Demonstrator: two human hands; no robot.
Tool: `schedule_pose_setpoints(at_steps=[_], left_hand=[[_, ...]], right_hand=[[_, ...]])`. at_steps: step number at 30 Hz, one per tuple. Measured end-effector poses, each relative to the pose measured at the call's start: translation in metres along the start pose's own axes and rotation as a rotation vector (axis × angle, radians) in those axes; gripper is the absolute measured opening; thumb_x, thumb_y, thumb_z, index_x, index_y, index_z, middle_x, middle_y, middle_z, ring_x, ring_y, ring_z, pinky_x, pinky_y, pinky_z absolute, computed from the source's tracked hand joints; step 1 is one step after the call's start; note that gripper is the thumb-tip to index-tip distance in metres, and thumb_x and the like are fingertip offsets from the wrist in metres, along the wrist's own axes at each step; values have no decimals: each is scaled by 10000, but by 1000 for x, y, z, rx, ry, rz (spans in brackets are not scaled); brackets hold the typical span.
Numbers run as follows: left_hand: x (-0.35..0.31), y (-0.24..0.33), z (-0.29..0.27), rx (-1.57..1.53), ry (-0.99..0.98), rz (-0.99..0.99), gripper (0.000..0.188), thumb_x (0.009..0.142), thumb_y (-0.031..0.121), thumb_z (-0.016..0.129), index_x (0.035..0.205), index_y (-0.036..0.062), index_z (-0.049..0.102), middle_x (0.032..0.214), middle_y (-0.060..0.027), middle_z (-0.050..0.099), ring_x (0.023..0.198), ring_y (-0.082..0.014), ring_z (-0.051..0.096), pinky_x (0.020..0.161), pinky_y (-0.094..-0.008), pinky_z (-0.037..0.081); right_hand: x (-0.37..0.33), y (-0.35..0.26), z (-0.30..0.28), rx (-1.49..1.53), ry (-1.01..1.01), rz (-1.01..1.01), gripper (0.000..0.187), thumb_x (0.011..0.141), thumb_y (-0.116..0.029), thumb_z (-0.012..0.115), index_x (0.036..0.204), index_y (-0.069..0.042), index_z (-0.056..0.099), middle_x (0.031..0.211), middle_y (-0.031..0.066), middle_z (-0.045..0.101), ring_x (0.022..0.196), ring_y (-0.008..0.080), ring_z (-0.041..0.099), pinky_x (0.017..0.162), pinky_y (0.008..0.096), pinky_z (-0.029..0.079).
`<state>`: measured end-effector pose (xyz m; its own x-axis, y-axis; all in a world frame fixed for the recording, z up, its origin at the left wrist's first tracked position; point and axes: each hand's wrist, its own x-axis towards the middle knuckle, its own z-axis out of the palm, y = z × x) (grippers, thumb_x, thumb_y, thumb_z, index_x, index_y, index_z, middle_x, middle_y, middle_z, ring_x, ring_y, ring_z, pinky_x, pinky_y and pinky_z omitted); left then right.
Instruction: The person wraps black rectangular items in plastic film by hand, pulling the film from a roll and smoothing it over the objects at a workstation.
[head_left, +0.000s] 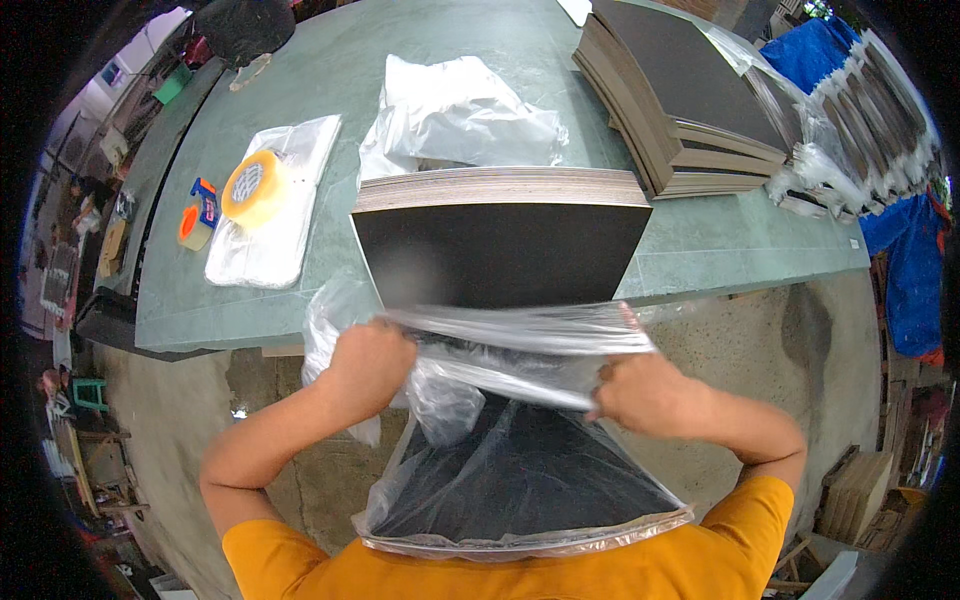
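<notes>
Both my hands grip a clear plastic bag [510,375], its mouth stretched taut between them in front of my body. My left hand [372,365] is closed on the bunched film at the left. On the right side, my right hand [645,395] pinches the other edge. The bag's closed end lies near my waist; a dark flat shape shows through it, and I cannot tell whether that is inside or behind the film. Just beyond the bag mouth, a thick stack of boards with a black top face [500,250] stands at the table's near edge.
On the green table [330,60] lie folded plastic bags [270,240], a yellow tape roll [252,190], a tape dispenser [200,212] and crumpled white plastic [470,110]. A fanned stack of dark boards [690,75] sits far right, near wrapped bundles [875,120].
</notes>
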<state>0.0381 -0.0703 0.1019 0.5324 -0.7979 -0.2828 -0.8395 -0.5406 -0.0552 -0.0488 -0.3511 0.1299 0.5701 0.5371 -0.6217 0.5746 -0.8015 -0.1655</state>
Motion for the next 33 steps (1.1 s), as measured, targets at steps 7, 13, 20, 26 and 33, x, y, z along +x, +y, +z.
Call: schedule_pose_setpoints(at_steps=[7,13,20,26,33], left_hand=[[-15,9,-30,-29,187,5,55,643,100,547,680,63,566,657,-101,567,586,-219,574,479,-328,461],[-12,23,-20,-284,-24,464,103,659,111,538,741,49,548,691,-116,590,548,-255,582,478,-344,468],[-24,3,8,-617,32,359,248,599,159,608,801,26,555,807,-126,590,728,-250,587,611,-325,473],[-18,-58,4,-618,1191,-641,296,697,28,550,984,4,483,835,-114,531,862,-221,523,797,-318,406],[5,-34,-32,-377,844,-483,591,641,6,554,1195,195,468,1062,-96,434,840,-244,484,765,-309,397]], right_hand=[[-14,-4,-8,-37,-62,-268,186,691,-135,521,830,-18,564,793,123,585,800,226,575,825,419,399],[15,33,28,-260,529,158,157,658,-90,533,781,-31,611,786,98,607,829,235,576,797,400,430],[-10,54,-5,383,1258,288,289,593,79,544,860,-32,544,769,97,552,699,217,543,598,292,445],[13,27,-10,218,1302,130,483,529,76,538,999,-33,526,925,114,565,815,286,550,715,349,451],[12,55,-14,5,1377,480,634,565,163,443,1138,-100,519,1100,144,466,956,259,484,798,319,405]])
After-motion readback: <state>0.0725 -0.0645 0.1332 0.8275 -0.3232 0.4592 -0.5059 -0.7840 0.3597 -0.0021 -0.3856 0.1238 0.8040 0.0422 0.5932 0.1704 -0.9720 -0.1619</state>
